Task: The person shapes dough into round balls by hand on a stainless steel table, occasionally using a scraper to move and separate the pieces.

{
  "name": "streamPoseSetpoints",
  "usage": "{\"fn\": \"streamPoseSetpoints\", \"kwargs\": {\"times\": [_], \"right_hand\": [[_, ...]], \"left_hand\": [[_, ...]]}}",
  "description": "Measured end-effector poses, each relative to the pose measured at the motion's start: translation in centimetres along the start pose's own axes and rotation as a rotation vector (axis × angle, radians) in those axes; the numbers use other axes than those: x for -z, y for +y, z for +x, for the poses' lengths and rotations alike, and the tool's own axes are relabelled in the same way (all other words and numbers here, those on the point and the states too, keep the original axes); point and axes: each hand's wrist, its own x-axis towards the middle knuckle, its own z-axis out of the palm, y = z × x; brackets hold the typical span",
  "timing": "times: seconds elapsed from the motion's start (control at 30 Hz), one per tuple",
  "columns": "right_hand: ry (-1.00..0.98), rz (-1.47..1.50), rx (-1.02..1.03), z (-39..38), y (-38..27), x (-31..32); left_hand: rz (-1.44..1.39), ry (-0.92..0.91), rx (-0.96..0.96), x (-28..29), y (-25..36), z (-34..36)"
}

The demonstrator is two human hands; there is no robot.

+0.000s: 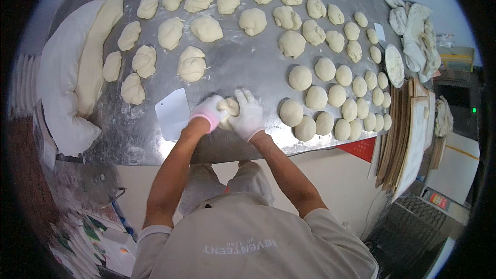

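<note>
My left hand (pixel 206 113), in a white glove with a pink cuff, is closed on the left side of a piece of dough (pixel 227 112). Against the dough's right side lies my white-gloved right hand (pixel 248 117), its fingers stretched out away from me. Both palms partly hide the dough, which rests on the metal table near its front edge. A white flat scraper (pixel 173 114) lies just left of my left hand. Beyond my hands sits a rough, folded dough lump (pixel 191 64). Smooth round dough balls (pixel 292 112) stand in rows to the right.
More rough dough lumps (pixel 206 29) spread over the floured metal table (pixel 227 61). A long dough mass (pixel 98 54) lies at the left, partly under white cloth (pixel 67 77). At the right are a round flour-dusted dish (pixel 394 66), crumpled cloths (pixel 417 36) and upright boards (pixel 400 129).
</note>
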Motion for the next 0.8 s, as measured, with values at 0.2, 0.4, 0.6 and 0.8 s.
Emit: {"fn": "streamPoseSetpoints", "kwargs": {"times": [0.2, 0.4, 0.6, 0.8], "right_hand": [[-0.078, -0.113, 0.259, -3.5, 3.5, -2.0], [-0.136, 0.264, 0.062, 1.7, 1.6, -3.2], [-0.043, -0.022, 0.173, 3.7, -0.3, -4.4], [-0.267, 0.119, 0.289, 2.6, 1.3, -3.1]], "left_hand": [[0.119, 0.069, -0.339, -2.3, -1.1, -2.6], [0.080, 0.181, -0.285, -0.5, -1.1, 1.6], [-0.104, 0.346, 0.029, 0.5, -1.3, 0.4], [-0.107, 0.261, -0.207, 0.3, -1.3, -1.9]]}}
